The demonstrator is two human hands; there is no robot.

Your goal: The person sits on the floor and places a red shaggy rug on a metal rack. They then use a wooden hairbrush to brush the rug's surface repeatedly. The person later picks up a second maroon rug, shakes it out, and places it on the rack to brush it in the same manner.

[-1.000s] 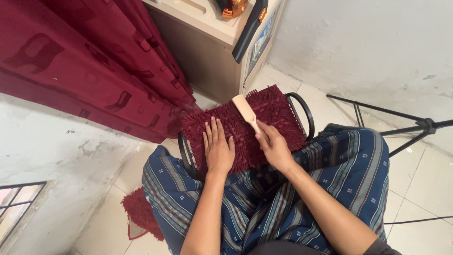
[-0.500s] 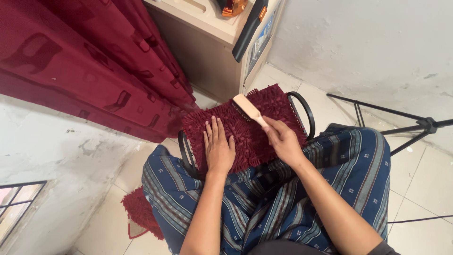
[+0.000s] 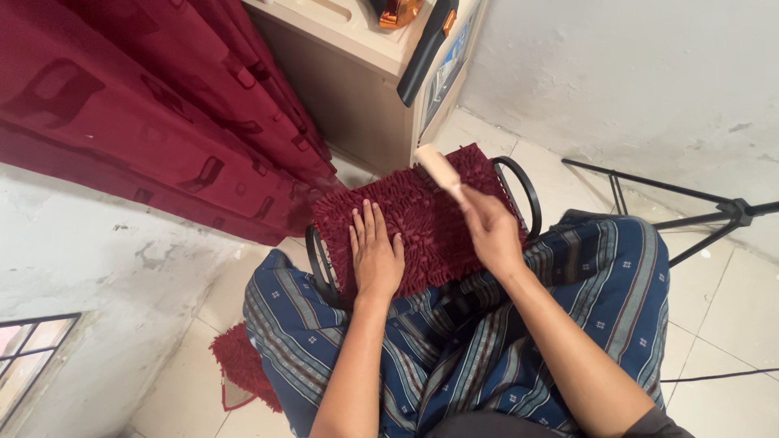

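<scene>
Left hand (image 3: 376,253) flat, fingers spread on shaggy dark-red mat (image 3: 422,231), right hand (image 3: 489,231) clenched around pale wooden brush (image 3: 439,169) at mat's far edge, black metal chair (image 3: 523,191) beneath

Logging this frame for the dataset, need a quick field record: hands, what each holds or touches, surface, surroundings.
left hand: flat, palm down on the shaggy maroon mat
right hand: gripping the pale wooden brush, its head at the mat's far edge
mat support: black metal-framed stool
lap: blue striped cloth
surroundings: red curtain, wooden cabinet, black tripod legs, second red mat on the floor
</scene>
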